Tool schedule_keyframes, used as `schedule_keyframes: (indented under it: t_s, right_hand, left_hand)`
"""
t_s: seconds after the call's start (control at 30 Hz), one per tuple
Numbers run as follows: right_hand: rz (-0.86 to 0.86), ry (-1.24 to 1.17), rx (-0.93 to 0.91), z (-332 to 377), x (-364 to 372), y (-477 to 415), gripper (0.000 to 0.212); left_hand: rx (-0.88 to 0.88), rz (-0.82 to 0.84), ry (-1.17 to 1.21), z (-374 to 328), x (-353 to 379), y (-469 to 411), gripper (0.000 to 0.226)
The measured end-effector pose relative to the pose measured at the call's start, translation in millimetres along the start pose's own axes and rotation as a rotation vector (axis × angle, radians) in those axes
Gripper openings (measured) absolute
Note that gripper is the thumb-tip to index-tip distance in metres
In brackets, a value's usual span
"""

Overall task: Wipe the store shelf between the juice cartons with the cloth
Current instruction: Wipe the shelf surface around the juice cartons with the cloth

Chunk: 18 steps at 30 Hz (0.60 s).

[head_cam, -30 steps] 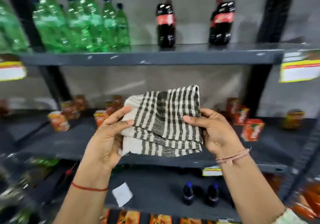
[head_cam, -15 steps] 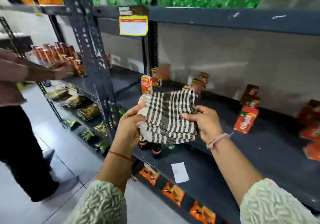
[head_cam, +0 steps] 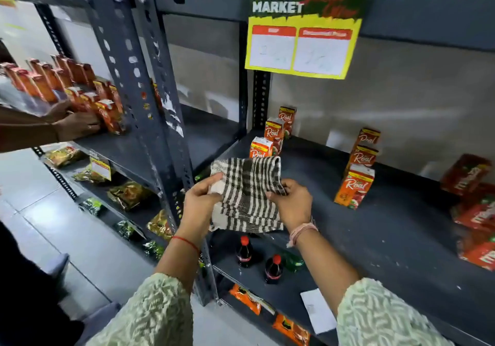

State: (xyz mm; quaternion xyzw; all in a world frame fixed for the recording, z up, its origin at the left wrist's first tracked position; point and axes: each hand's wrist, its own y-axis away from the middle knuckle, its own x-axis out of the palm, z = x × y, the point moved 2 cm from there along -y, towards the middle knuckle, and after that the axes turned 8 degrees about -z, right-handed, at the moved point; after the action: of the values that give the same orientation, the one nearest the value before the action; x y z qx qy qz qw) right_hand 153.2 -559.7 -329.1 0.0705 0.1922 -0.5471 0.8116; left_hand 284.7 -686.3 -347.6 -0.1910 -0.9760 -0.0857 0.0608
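While the cloth is up in the air, the wiping has not begun.

Head view, cloth: the striped cloth (head_cam: 247, 193) is in the middle of the frame, folded, in front of the shelf edge and not touching the shelf.
Head view, left hand: the left hand (head_cam: 199, 201) pinches the cloth's left side with thumb and fingers.
Head view, right hand: the right hand (head_cam: 293, 203) grips the cloth's right side the same way.
Head view, shelf: the dark shelf (head_cam: 388, 227) runs across the right half of the frame.
Head view, cartons: one row of juice cartons (head_cam: 273, 134) stands above the cloth; another row (head_cam: 357, 177) stands to the right, with bare shelf between them.
How the cloth feels: it looks soft, light and floppy, not slippery and not easy to break.
Where to hold: bunch it into a pad under one flat palm, I think, so no corner knocks the light cartons.
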Motion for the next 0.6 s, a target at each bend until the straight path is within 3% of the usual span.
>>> schedule_keyframes:
  t_s: [0.3,0.4,0.5,0.6]
  right_hand:
    - [-0.034,0.138,0.026,-24,18,-11,0.032]
    - [-0.015,0.219,-0.005,-29,18,-10,0.045]
    - [-0.097,0.507,-0.175,-24,13,-6,0.057]
    - [-0.002,0.558,-0.500,-3,19,-1,0.043]
  left_hand:
    - [0.194,0.180,-0.684,15,14,-31,0.047]
    - [0.365,0.211,-1.078,24,19,-29,0.049]
    - [0.652,0.153,-1.295,29,17,-18,0.044]
    - [0.832,0.079,-1.239,33,8,-9,0.047]
